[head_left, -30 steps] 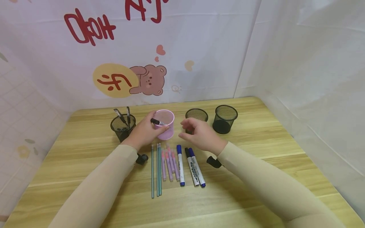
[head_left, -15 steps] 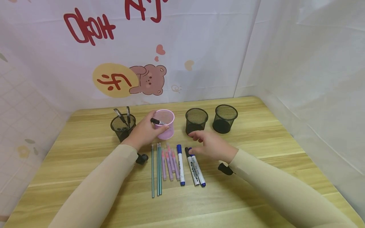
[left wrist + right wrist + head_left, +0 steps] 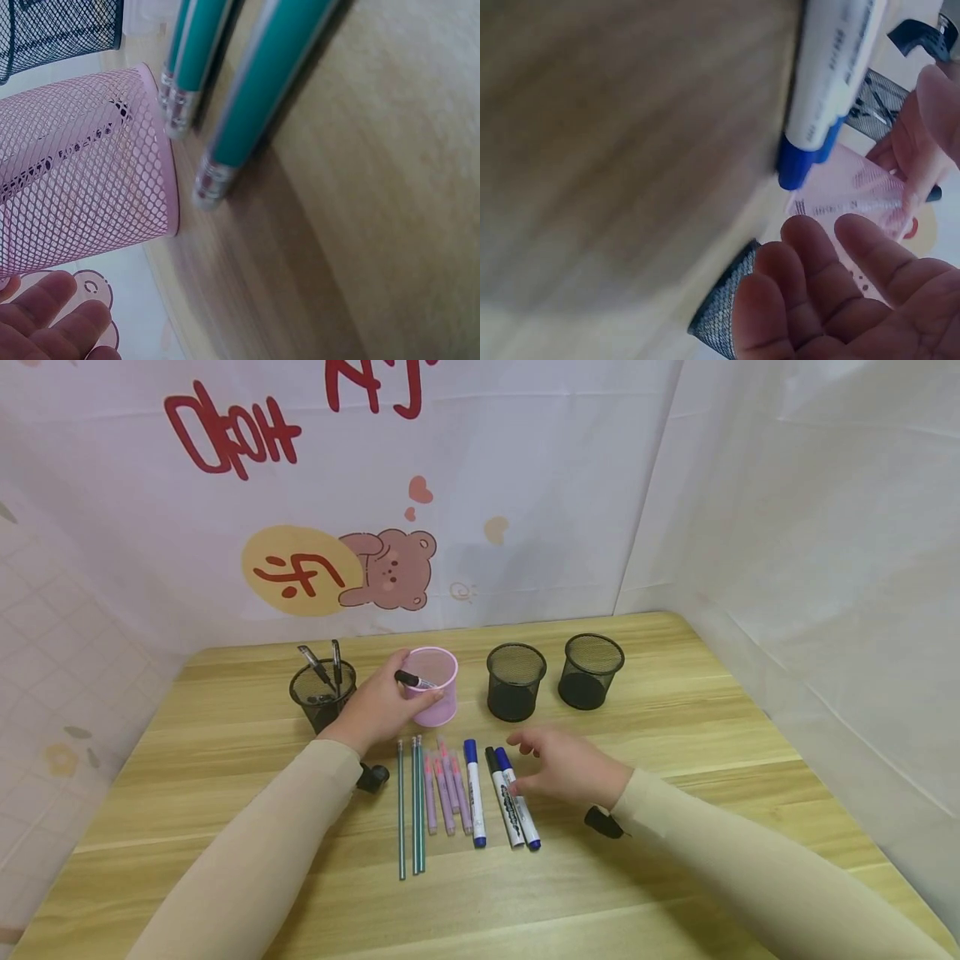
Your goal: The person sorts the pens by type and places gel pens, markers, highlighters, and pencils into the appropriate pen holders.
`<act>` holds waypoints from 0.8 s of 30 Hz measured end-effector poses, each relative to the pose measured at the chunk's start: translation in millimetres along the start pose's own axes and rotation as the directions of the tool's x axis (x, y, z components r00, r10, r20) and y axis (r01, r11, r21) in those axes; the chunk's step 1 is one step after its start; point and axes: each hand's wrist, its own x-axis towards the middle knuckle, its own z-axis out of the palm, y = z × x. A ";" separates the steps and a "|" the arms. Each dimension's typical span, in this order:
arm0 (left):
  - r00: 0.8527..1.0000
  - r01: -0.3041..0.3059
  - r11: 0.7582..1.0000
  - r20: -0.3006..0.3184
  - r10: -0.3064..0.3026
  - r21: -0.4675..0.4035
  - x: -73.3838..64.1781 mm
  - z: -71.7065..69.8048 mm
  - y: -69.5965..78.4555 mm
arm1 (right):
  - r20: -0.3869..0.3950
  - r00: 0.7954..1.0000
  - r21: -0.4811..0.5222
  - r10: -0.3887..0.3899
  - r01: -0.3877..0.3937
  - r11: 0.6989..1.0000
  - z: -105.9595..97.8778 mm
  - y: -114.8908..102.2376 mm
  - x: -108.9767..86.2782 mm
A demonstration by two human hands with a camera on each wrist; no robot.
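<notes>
My left hand (image 3: 379, 703) grips the pink mesh pen cup (image 3: 437, 708) at its left side, thumb across the front near the rim. Inside that cup leans a black-capped marker (image 3: 408, 679); through the mesh its printed barrel shows in the left wrist view. Over the table, just right of two whiteboard markers, my right hand (image 3: 573, 767) holds nothing, its fingers loosely bent. Of that pair, one marker (image 3: 506, 802) has a black cap and the other marker (image 3: 525, 814) a blue cap; the thumb tip overlaps the blue-capped one, and contact cannot be told.
Left of the right hand's pair lie another blue marker (image 3: 475, 793), several pink highlighter-like pens (image 3: 447, 793) and teal pencils (image 3: 417, 810). Behind stand two black mesh cups, one middle cup (image 3: 515, 689) and one right cup (image 3: 588, 681). A black cup (image 3: 318, 693) with pens is at far left.
My right hand has drawn back from the middle black cup, moving right and toward me to the blue-capped marker. The left hand stays at the pink cup.
</notes>
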 end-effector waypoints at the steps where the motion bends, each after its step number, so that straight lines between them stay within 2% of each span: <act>1: 1.000 0.000 1.000 0.000 0.000 0.000 0.1 0.1 0.2 | 0.002 1.000 -0.012 0.003 -0.003 1.000 2.0 0.9 -0.3; 10: 1.000 0.007 1.000 0.001 -0.007 -0.005 -0.1 0.2 1.2 | 0.035 0.999 -0.069 0.038 -0.036 0.997 11.5 2.9 -3.5; 17: 1.000 0.005 1.000 0.001 -0.005 -0.008 -0.2 0.5 1.0 | 0.057 0.995 -0.078 0.077 -0.073 0.994 13.5 1.4 -4.5; 24: 1.000 0.014 1.000 0.003 -0.014 -0.001 -0.8 0.0 0.9 | 0.064 0.995 -0.079 0.081 -0.075 0.994 13.6 0.9 -4.7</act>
